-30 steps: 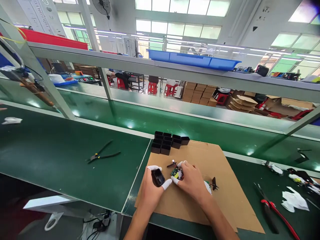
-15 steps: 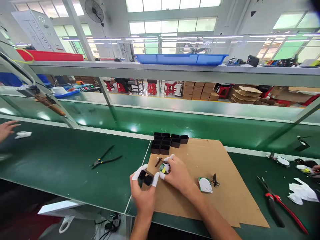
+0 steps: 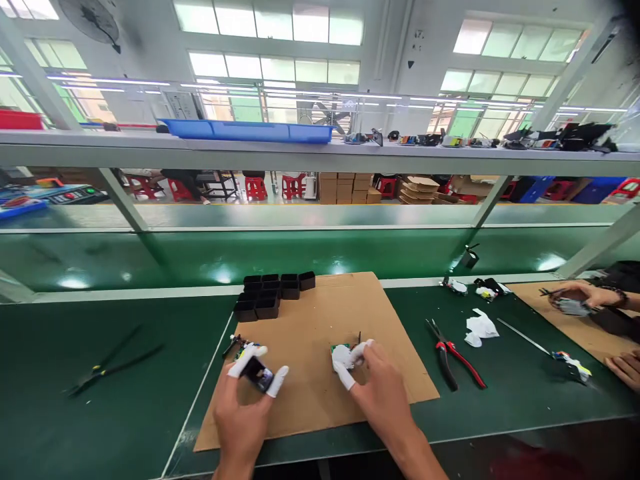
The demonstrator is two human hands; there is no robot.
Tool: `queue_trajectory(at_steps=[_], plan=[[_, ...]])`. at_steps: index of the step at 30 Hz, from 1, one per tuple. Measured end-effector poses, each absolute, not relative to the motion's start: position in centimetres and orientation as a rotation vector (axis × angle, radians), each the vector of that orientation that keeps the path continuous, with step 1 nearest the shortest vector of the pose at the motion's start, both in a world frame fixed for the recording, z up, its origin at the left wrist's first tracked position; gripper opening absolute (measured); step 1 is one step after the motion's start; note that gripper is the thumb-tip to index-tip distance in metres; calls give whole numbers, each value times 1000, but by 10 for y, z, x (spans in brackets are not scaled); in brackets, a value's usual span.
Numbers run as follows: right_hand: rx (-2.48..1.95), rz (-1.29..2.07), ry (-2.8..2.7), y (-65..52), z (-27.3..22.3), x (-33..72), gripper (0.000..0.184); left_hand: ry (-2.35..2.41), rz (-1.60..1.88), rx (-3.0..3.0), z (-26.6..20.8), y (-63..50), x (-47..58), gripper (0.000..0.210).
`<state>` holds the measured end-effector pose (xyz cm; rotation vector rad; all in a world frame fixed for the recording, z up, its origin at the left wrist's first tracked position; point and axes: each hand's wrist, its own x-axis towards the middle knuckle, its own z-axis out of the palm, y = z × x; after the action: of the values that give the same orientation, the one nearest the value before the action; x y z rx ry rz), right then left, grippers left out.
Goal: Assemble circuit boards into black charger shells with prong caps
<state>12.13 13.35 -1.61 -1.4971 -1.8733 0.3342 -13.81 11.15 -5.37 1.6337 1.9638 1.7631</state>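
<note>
My left hand (image 3: 245, 407), with white finger cots on thumb and fingertip, holds a small black open plastic case (image 3: 259, 375) above the cardboard sheet (image 3: 310, 400). Just behind those fingers lies one circuit board (image 3: 243, 347) with yellow and white parts, partly covered by the hand. My right hand (image 3: 375, 380), also in white finger cots, has thumb and fingers closed around a second circuit board (image 3: 341, 357) coated in white. A dark thin part stands up beside that board, partly hidden by the fingers.
Several black cases (image 3: 267, 303) stand grouped at the cardboard's back left. Black-handled cutters (image 3: 103, 370) lie left, red-and-black pliers (image 3: 447, 353) right, near crumpled white paper (image 3: 480, 327). Another person's hand (image 3: 585, 293) works at far right. A shelf (image 3: 280, 157) spans above the bench.
My right hand has left the board with yellow parts, now on the cardboard, and moved right to the white-coated board. My left hand keeps the black case. The view has turned right.
</note>
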Motion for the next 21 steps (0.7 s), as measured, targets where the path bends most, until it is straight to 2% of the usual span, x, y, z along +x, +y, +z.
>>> queue_trajectory(at_steps=[2, 4, 5, 6, 9, 11, 17, 21], plan=[[-1470, 241, -1942, 134, -25, 145, 14, 1789, 1546, 1604, -58, 119, -108, 52], [-1369, 232, -2136, 145, -27, 153, 42, 1667, 1425, 1588, -63, 126, -83, 53], [-1323, 261, -2228, 153, -26, 154, 51, 1643, 1392, 1591, -66, 128, -75, 54], [-1294, 298, -2297, 162, -24, 154, 50, 1647, 1376, 1588, -68, 130, -70, 55], [-1263, 409, -2352, 187, -17, 155, 28, 1705, 1350, 1497, -70, 128, -69, 64], [-1248, 463, -2307, 198, -14, 158, 24, 1718, 1337, 1425, -66, 125, -72, 71], [-1234, 576, -2189, 194, -16, 157, 36, 1770, 1323, 1379, -66, 120, -57, 81], [-1152, 599, -2111, 193, -16, 171, 43, 2104, 1244, 1394, -94, 126, -64, 67]])
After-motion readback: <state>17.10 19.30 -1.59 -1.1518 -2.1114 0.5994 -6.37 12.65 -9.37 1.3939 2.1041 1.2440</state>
